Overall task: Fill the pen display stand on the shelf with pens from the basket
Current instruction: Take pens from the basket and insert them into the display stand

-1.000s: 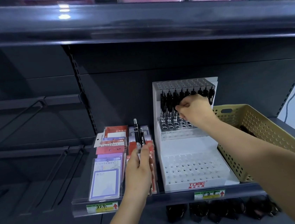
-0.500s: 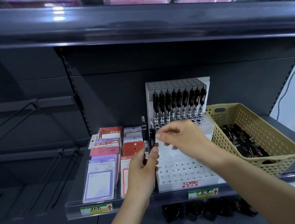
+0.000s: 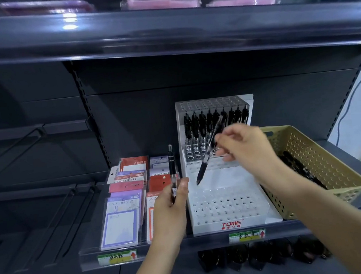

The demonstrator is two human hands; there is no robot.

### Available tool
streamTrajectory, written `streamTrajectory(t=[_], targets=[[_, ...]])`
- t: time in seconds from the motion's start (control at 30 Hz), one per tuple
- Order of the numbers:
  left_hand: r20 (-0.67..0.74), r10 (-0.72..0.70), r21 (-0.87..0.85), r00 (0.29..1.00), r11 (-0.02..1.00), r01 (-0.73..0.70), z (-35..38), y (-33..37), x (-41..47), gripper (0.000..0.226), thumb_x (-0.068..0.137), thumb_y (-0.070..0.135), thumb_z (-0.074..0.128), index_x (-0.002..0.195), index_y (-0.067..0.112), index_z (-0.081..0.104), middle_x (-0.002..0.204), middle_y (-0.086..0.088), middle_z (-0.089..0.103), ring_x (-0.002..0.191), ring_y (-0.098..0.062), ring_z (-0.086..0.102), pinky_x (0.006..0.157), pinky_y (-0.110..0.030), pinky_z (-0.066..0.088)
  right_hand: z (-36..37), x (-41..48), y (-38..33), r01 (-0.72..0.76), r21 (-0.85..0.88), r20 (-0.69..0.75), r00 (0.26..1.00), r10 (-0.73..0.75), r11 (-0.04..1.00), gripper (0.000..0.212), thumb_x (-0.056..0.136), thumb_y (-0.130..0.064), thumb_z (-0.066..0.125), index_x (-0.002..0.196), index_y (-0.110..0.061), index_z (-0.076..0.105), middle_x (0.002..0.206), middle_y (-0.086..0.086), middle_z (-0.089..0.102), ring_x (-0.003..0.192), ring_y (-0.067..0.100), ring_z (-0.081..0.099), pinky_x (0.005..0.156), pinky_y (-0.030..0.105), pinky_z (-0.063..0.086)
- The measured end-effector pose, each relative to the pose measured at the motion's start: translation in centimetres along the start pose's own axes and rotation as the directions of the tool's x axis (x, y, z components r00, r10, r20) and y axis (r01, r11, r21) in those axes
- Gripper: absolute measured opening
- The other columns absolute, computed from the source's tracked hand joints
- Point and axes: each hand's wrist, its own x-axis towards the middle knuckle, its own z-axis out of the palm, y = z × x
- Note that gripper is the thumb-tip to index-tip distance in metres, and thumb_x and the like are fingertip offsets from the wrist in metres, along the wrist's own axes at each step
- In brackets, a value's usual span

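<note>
The left hand (image 3: 172,207) is gripping a black pen (image 3: 172,171) by its lower part, fingers curled round it. It is holding the pen upright, just beside the left side of the pen stand (image 3: 226,208).

The right hand (image 3: 246,149) is pinching a second pen (image 3: 208,154) between fingertips and thumb. This pen is tilting, with its upper end leaning toward the back of the shelf (image 3: 209,238). Its tip is pointing down and left over the middle step of the stand, and it is blurred.

The white stand is sitting at the front edge of the shelf, toward the right end. A row of black pens (image 3: 209,122) is standing in its top tier against the back panel. The holes of the lower front tier are showing bare.

A tan basket (image 3: 312,153) is sitting just beside the stand at the right end of the shelf, with dark pens (image 3: 295,164) lying inside.

Packs of sticky notes (image 3: 125,213) are lying in rows left of the stand, running from the front edge toward the back. Two price labels (image 3: 247,235) are sitting on the front lip.
</note>
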Motion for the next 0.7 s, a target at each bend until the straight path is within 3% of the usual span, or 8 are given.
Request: streamTrajectory(t=[0.1, 0.23, 0.3, 0.47, 0.7], targets=[[-0.005, -0.008, 0.002, 1.0, 1.0, 0.008, -0.2, -0.2, 0.0, 0.013, 0.092, 0.036, 0.052, 0.095, 0.035, 0.065, 0.096, 0.021, 0.065, 0.095, 0.007, 0.056, 0.082, -0.017, 0.039, -1.5, 1.6, -0.6, 0.045, -0.005, -0.171, 0.984, -0.045, 0.999, 0.009, 0.092, -0.021, 0.058, 0.098, -0.015, 0.061, 0.08, 0.004, 0.068, 0.068, 0.016, 0.067, 0.063, 0.023, 0.057], [-0.028, -0.004, 0.044, 1.0, 0.999, 0.005, -0.2, -0.2, 0.0, 0.011, 0.093, 0.035, 0.052, 0.094, 0.035, 0.063, 0.088, 0.019, 0.06, 0.076, 0.01, 0.053, 0.065, 0.0, 0.038, -1.8, 3.6, -0.8, 0.114, -0.051, -0.292, 0.948, -0.124, 0.992, 0.011, 0.094, -0.021, 0.056, 0.098, -0.013, 0.062, 0.075, 0.003, 0.067, 0.066, 0.019, 0.067, 0.061, 0.028, 0.059], [-0.032, -0.001, 0.065, 0.999, 0.998, 0.003, -0.2, -0.3, 0.0, 0.011, 0.093, 0.034, 0.051, 0.089, 0.036, 0.062, 0.084, 0.014, 0.058, 0.072, 0.002, 0.051, 0.06, 0.002, 0.037, -1.4, 4.5, -0.6, 0.124, -0.115, -0.29, 0.945, -0.152, 0.986, 0.013, 0.094, -0.021, 0.055, 0.098, -0.011, 0.062, 0.078, 0.002, 0.066, 0.068, 0.02, 0.067, 0.063, 0.033, 0.059], [-0.033, 0.001, 0.102, 0.999, 0.995, 0.002, -0.7, -0.3, 0.1, 0.015, 0.093, 0.034, 0.05, 0.096, 0.031, 0.064, 0.086, 0.016, 0.06, 0.075, 0.004, 0.051, 0.06, 0.002, 0.036, -0.3, 6.1, 0.2, 0.161, -0.21, -0.28, 0.935, -0.217, 0.964, 0.014, 0.093, -0.02, 0.055, 0.093, -0.008, 0.06, 0.084, 0.01, 0.067, 0.075, 0.029, 0.066, 0.071, 0.045, 0.055], [-0.036, 0.009, 0.146, 0.999, 0.989, -0.004, -1.1, -0.2, 0.1, 0.019, 0.093, 0.034, 0.05, 0.1, 0.026, 0.065, 0.087, 0.015, 0.062, 0.077, 0.006, 0.053, 0.061, 0.002, 0.037, 0.7, 7.3, 1.5, 0.112, -0.29, -0.22, 0.959, -0.18, 0.95, 0.018, 0.094, -0.021, 0.054, 0.094, -0.005, 0.061, 0.079, 0.011, 0.067, 0.07, 0.03, 0.065, 0.066, 0.039, 0.056]])
